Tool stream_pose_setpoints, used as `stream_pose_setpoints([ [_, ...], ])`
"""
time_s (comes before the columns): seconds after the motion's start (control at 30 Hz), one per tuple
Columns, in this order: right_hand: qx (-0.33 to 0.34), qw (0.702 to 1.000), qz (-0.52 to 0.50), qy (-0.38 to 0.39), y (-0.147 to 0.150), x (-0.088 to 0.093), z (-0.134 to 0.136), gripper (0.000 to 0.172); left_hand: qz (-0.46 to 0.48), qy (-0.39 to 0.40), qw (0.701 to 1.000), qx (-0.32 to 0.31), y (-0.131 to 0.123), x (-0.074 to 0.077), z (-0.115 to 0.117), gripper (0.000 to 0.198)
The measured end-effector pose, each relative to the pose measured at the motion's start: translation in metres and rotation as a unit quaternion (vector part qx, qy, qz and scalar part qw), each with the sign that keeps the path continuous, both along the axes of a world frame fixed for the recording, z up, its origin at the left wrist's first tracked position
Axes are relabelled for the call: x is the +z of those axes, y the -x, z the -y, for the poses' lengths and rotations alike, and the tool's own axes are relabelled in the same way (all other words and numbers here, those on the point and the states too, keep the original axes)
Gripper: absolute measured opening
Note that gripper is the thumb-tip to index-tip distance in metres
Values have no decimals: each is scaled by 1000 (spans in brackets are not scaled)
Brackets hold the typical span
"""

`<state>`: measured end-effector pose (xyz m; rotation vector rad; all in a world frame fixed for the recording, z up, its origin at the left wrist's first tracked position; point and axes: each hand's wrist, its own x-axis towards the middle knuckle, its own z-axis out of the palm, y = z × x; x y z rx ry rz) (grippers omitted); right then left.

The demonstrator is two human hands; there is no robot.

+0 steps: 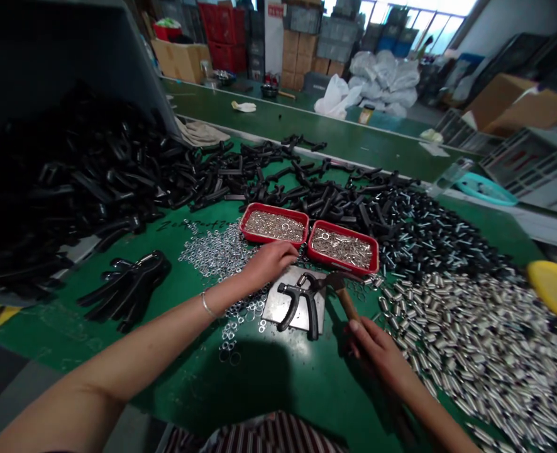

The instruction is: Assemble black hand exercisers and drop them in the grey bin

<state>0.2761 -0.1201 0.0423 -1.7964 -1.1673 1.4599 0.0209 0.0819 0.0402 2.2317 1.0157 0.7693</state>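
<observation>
Black hand grip (298,292) sits on the metal plate (273,302), mid-scene, between the hands; I read its long axis as near-to-far, legs splayed near, sprung end far. From the left hand (269,261) it lies near and right; from the right hand (375,343), left and a bit far. Left is nearer. Right is wrapped round the hammer (347,304), whose head is just beside the grip's far end; touching or not, I can't tell. Left fingers curl at the left tray's (259,238) near wall; whether they pinch anything, can't tell, tips hidden. Right's lower fingers are dim, hammer butt hard to make out.
</observation>
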Motion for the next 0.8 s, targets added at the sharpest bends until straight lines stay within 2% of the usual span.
stream_pose_setpoints([
  [0.1,-28,999,-39,-4,7,-12,5,44,3,57,998,-28,-14,-13,18,12],
  [0.2,-51,996,-62,-25,9,-16,8,42,-11,47,998,-35,-24,-22,22,14],
  [0.33,-53,996,-52,-45,7,-16,9,40,5,43,998,-37,-32,-21,21,18],
  [0.5,-70,995,-62,-34,8,-23,11,41,1,38,999,-33,-35,-23,21,39],
  [0.8,-79,993,-84,-32,9,-25,8,42,-12,17,999,-29,-39,-31,19,46],
])
